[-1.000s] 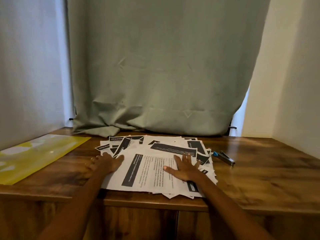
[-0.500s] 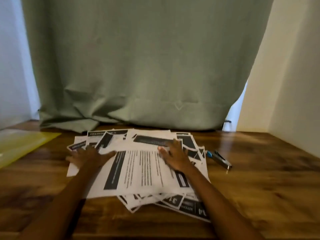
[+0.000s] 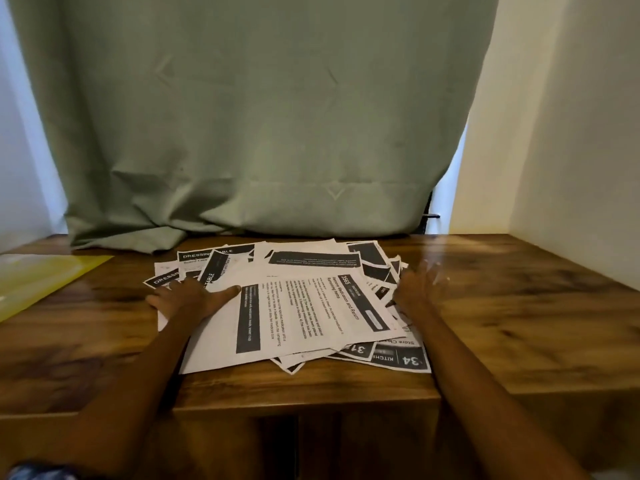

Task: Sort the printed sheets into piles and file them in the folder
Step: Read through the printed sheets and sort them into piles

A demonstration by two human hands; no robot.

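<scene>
At mid-frame, the right hand [image 3: 417, 289] has slid off the printed sheets [image 3: 311, 306] to their right edge, fingers spread. One left hand [image 3: 188, 297] still presses flat; one yellow folder [image 3: 41, 278] far left.

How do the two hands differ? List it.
The left hand lies flat on the sheets, palm down; the right hand is at the pile's right edge, off the top sheet. The left hand looks sharp, while the right hand is blurred. Both have straight fingers and grip nothing.

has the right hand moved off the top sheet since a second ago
Yes. The right hand has slid rightward off the top sheet to the right edge of the paper pile, where the stapler lay earlier; its fingers look blurred.
</scene>
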